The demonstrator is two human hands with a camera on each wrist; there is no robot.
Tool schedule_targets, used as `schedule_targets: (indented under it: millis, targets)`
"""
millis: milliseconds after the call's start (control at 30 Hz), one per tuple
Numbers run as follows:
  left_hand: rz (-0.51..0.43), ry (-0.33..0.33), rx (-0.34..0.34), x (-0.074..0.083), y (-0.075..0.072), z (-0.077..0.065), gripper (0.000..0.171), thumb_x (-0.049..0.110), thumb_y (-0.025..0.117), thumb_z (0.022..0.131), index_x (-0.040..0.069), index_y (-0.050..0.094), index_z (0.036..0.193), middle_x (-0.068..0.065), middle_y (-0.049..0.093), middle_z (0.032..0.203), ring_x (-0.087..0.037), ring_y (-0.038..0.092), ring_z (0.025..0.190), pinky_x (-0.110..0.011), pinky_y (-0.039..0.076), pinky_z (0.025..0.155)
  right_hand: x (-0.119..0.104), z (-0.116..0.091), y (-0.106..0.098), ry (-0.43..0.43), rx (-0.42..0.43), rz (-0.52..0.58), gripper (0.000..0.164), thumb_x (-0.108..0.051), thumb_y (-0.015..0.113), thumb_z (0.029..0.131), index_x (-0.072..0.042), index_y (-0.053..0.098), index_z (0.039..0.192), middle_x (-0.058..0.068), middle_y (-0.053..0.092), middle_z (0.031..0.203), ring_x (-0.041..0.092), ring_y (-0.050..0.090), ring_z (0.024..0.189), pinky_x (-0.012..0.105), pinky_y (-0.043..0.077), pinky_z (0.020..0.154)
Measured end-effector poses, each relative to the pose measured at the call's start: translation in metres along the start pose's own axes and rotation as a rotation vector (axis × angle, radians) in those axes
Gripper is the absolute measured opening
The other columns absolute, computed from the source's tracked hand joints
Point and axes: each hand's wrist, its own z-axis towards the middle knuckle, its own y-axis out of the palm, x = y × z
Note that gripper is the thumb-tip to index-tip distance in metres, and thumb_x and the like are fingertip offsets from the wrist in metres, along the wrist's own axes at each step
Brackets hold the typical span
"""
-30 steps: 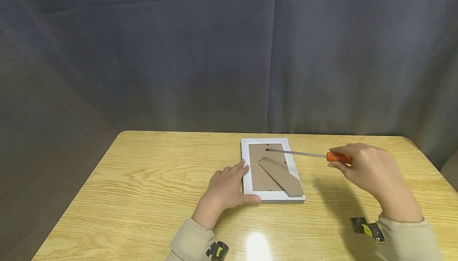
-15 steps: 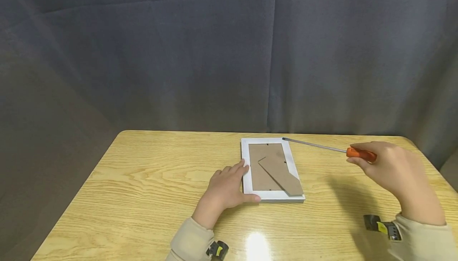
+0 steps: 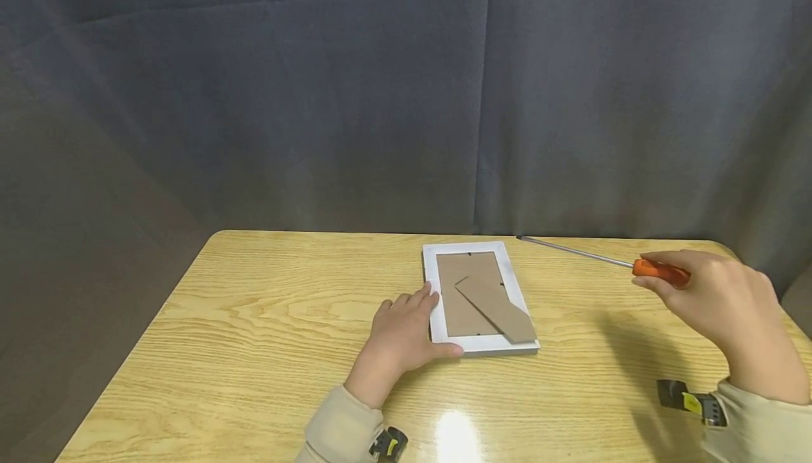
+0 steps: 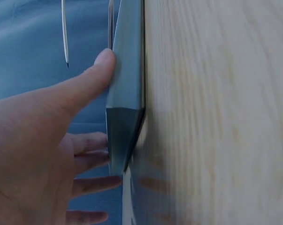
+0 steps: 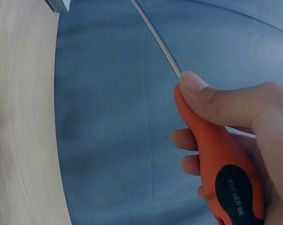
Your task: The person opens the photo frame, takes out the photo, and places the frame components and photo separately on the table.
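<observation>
1. The left grip [image 3: 402,329] has its fingers extended and spread against the 9 o'clock edge of a picture frame [image 3: 481,273], with its thumb on the near edge by the 7 o'clock corner.
2. The picture frame lies back up on the tabletop [image 3: 266,308], its long axis running from just short of 12 o'clock to just short of 6. A white border surrounds a brown backing board [image 3: 454,318], with small dark tabs at 12, 3 and 6 o'clock. The left wrist view adds a close look at the frame's thick, smooth side.
3. From the board's middle a brown stand leaf [image 3: 500,313] points to 4 o'clock, its broad end over the white border.
4. A screwdriver [image 3: 605,258] is held above the tabletop; its long metal shaft points just past 9 o'clock, the dark tip appearing beside the frame's 1 o'clock corner.
5. The right grip [image 3: 726,290] curls round the orange handle [image 3: 660,272]. Only the right wrist view shows the handle's black oval panel [image 5: 233,194] with printed marks; there the shaft points to 11 o'clock.
</observation>
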Motion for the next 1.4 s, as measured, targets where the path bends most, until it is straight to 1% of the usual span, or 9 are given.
schedule_targets:
  millis: [267, 600, 733, 900, 967, 1067, 1133, 1200, 1400]
  targets:
    - [0.114, -0.055, 0.022, 0.013, -0.004, -0.005, 0.099, 0.069, 0.06, 0.07, 0.004, 0.04, 0.142, -0.014, 0.038, 0.152, -0.032, 0.038, 0.134, -0.056, 0.031, 0.111, -0.002, 0.001, 0.0, 0.0, -0.009, 0.01, 0.037, -0.047, 0.071, 0.075, -0.019, 0.075, 0.099, 0.008, 0.074, 0.076, 0.028, 0.061, 0.068, 0.05, 0.041, 0.048]
    - [0.415, -0.089, 0.064, 0.032, -0.002, -0.014, 0.102, 0.08, 0.046, 0.07, -0.001, 0.051, 0.133, -0.016, 0.053, 0.14, -0.029, 0.044, 0.128, -0.05, 0.04, 0.106, 0.0, 0.0, -0.003, -0.006, 0.002, -0.007, 0.038, -0.045, 0.072, 0.074, -0.017, 0.075, 0.1, 0.011, 0.075, 0.077, 0.028, 0.06, 0.065, 0.044, 0.04, 0.043]
    - [0.47, -0.098, 0.06, 0.038, -0.002, -0.015, 0.104, 0.082, 0.042, 0.07, -0.001, 0.052, 0.132, -0.015, 0.056, 0.137, -0.028, 0.044, 0.128, -0.05, 0.04, 0.106, 0.0, 0.0, -0.003, -0.012, 0.003, -0.005, 0.038, -0.044, 0.072, 0.074, -0.017, 0.075, 0.1, 0.012, 0.075, 0.079, 0.028, 0.06, 0.066, 0.045, 0.04, 0.044]
    - [0.439, -0.105, 0.067, 0.036, -0.003, -0.015, 0.098, 0.081, 0.04, 0.073, 0.002, 0.056, 0.129, -0.013, 0.061, 0.128, -0.026, 0.047, 0.123, -0.048, 0.041, 0.105, -0.002, 0.0, -0.003, -0.003, -0.019, 0.005, 0.04, -0.046, 0.071, 0.075, -0.017, 0.074, 0.103, 0.013, 0.075, 0.083, 0.029, 0.062, 0.069, 0.051, 0.043, 0.05]
    - [0.4, -0.097, 0.1, 0.032, -0.005, -0.014, 0.091, 0.077, 0.041, 0.076, 0.003, 0.059, 0.125, -0.012, 0.064, 0.122, -0.027, 0.05, 0.118, -0.048, 0.042, 0.102, -0.003, 0.0, -0.003, -0.004, -0.018, 0.004, 0.041, -0.046, 0.07, 0.075, -0.017, 0.074, 0.104, 0.014, 0.075, 0.084, 0.031, 0.062, 0.071, 0.053, 0.043, 0.051]
    - [0.307, -0.076, 0.185, 0.025, -0.008, -0.012, 0.077, 0.068, 0.046, 0.081, 0.003, 0.063, 0.118, -0.013, 0.067, 0.115, -0.028, 0.054, 0.112, -0.05, 0.044, 0.098, -0.003, 0.0, -0.003, -0.014, -0.004, 0.001, 0.04, -0.045, 0.071, 0.075, -0.017, 0.075, 0.103, 0.014, 0.076, 0.083, 0.03, 0.062, 0.069, 0.053, 0.043, 0.05]
    - [0.246, -0.058, 0.233, 0.019, -0.009, -0.009, 0.068, 0.061, 0.05, 0.083, 0.004, 0.064, 0.117, -0.014, 0.067, 0.116, -0.029, 0.055, 0.113, -0.053, 0.044, 0.098, -0.003, 0.0, -0.003, -0.024, 0.006, -0.002, 0.039, -0.044, 0.072, 0.074, -0.017, 0.075, 0.102, 0.013, 0.076, 0.08, 0.029, 0.062, 0.066, 0.051, 0.042, 0.047]
    - [0.193, -0.04, 0.253, 0.01, -0.009, -0.006, 0.062, 0.056, 0.053, 0.085, 0.006, 0.063, 0.12, -0.014, 0.065, 0.123, -0.03, 0.053, 0.117, -0.055, 0.043, 0.099, -0.003, 0.0, -0.003, -0.032, 0.014, 0.0, 0.038, -0.044, 0.072, 0.074, -0.017, 0.075, 0.101, 0.011, 0.075, 0.078, 0.028, 0.061, 0.064, 0.05, 0.042, 0.046]
    - [0.066, 0.033, 0.188, -0.014, -0.009, 0.0, 0.052, 0.041, 0.049, 0.092, 0.014, 0.051, 0.136, -0.012, 0.047, 0.146, -0.03, 0.041, 0.132, -0.053, 0.038, 0.107, -0.002, 0.001, -0.002, -0.042, 0.024, 0.007, 0.038, -0.044, 0.072, 0.074, -0.017, 0.075, 0.101, 0.014, 0.076, 0.081, 0.031, 0.062, 0.066, 0.055, 0.043, 0.048]
